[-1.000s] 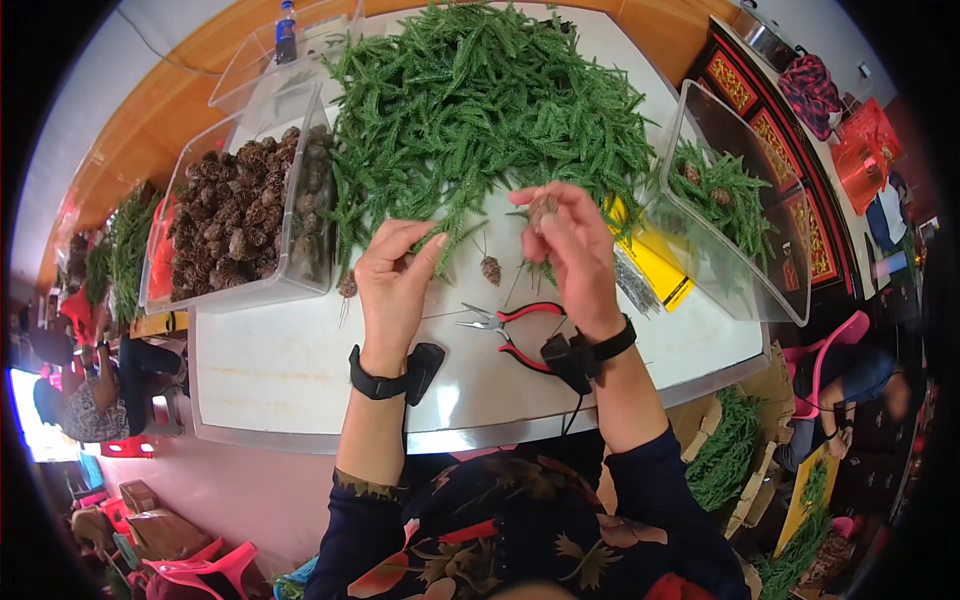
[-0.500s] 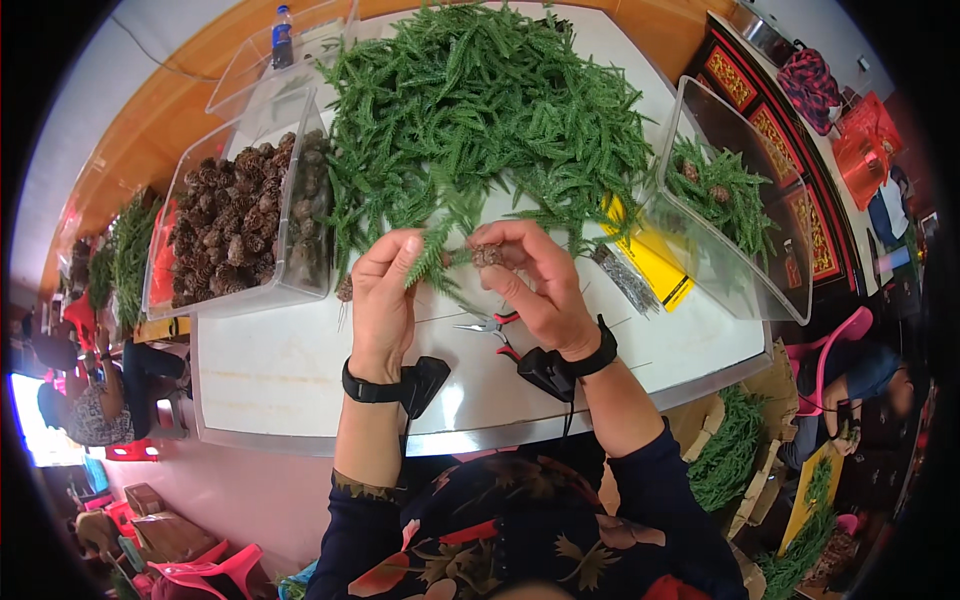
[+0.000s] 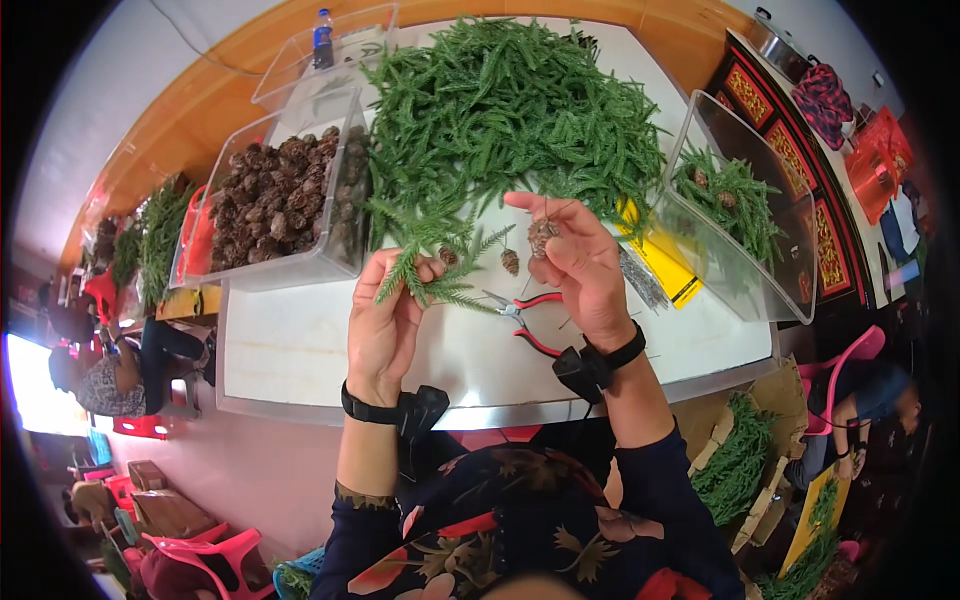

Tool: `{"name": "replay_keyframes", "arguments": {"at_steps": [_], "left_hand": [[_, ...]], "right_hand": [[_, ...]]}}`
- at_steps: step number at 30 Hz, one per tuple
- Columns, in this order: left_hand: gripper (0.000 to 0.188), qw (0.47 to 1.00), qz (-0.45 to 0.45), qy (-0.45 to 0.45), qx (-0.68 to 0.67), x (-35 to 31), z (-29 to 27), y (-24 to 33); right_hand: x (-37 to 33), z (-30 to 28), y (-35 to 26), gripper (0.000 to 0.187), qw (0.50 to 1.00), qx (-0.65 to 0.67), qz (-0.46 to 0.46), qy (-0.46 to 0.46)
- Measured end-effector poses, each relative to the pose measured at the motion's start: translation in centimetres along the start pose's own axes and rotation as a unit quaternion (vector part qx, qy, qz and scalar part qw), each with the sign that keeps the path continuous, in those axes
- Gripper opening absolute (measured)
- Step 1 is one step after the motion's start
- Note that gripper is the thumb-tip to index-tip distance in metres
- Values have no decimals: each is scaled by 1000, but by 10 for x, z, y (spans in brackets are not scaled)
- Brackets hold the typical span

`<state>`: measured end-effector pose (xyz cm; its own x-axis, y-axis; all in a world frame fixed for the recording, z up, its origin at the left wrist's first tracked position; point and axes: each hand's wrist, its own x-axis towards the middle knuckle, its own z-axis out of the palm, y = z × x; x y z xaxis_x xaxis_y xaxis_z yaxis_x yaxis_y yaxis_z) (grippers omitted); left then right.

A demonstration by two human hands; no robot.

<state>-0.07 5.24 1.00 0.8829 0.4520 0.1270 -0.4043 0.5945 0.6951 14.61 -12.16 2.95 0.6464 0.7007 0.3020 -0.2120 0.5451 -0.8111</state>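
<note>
green sprig (image 3: 452, 293) is kinda splaying rightward, pine cone (image 3: 542, 238) is running up-down lengthwise, left hand (image 3: 384, 318) pinching the sprig, right hand (image 3: 588, 262) pinching the cone and leaning inward

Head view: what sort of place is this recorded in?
Probably an informal indoor craft workroom. A heap of green sprigs, a clear bin full of pine cones and red-handled pliers suggest decorations are assembled by hand here.

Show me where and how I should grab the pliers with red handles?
Best, I'd say, by both red handles, coming from the right. The pliers lie on the white table with those handles spread apart toward the right, while the metal tips point left.
</note>
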Motion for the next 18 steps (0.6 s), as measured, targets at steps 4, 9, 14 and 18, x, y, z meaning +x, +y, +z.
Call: {"name": "replay_keyframes", "arguments": {"at_steps": [4, 9, 14, 18], "left_hand": [[15, 997, 15, -2, -74, -20, -2, -7], [16, 994, -1, -7, -107, -32, 10, -24], [22, 999, -11, 35, 6, -42, 8, -24], [32, 964, 74, 99, 234, -39, 19, -1]], "right_hand": [[-17, 16, -2, 24, 1000, 9, -16, -2], [-40, 37, -2, 28, 987, -101, 121, -36], [-43, 23, -6, 27, 966, -229, 77, -94], [-44, 22, -20, 24, 931, -334, 11, -147]]}}
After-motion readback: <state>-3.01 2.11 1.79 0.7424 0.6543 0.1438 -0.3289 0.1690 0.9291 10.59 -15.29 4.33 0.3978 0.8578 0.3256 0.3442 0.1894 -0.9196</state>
